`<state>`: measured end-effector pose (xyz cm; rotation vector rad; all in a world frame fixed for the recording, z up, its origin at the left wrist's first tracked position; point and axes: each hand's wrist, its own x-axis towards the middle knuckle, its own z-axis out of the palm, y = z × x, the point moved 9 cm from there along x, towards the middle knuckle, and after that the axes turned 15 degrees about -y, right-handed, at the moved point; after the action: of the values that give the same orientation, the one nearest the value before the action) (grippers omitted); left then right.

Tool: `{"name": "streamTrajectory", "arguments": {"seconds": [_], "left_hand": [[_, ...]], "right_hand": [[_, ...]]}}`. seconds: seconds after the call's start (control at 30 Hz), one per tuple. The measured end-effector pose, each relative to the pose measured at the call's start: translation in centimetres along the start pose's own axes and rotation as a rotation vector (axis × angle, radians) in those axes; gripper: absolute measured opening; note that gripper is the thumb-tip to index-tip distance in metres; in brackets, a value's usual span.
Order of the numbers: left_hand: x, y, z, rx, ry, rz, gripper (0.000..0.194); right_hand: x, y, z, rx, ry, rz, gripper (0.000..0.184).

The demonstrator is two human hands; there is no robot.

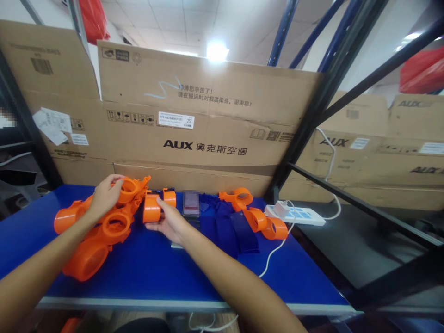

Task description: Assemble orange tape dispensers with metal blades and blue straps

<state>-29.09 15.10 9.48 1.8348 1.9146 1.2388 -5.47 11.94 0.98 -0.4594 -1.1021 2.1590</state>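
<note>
My left hand (107, 195) is over a pile of orange plastic parts at the left of the blue table, its fingers closed on the edge of an orange plastic ring (129, 188). Between thumb and fingers, my right hand (170, 223) grips a short orange plastic cylinder (151, 208). A similar orange piece (169, 198) is just behind it. Several more orange ring parts (116, 225) lie under and in front of my left arm, with a wide orange ring (86, 260) nearest the front.
A phone (191, 203) lies behind my right hand, beside dark blue flat pieces (227, 230). More orange rings (274, 228) lie at the right, near a white power strip (298, 214) with its cable. Cardboard (204, 125) walls the back of the blue table (145, 277); a black post (305, 134) stands right.
</note>
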Motion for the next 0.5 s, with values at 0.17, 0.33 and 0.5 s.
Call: {"name": "streamTrajectory", "arguments": {"seconds": [0.17,0.33,0.5], "left_hand": [[0.1,-0.7,-0.1,-0.048,0.038,-0.016,0.027],[0.1,-0.2,-0.1,-0.072,0.038,0.007,0.025],[0.5,-0.2,-0.2,-0.102,0.050,0.006,0.026]], "right_hand": [[3.8,0.8,-0.2,0.057,0.041,-0.018,0.039],[5.4,1.0,-1.5,0.077,0.082,0.027,0.047],[5.1,1.7,-2.8,-0.005,0.107,0.151,0.061]]}}
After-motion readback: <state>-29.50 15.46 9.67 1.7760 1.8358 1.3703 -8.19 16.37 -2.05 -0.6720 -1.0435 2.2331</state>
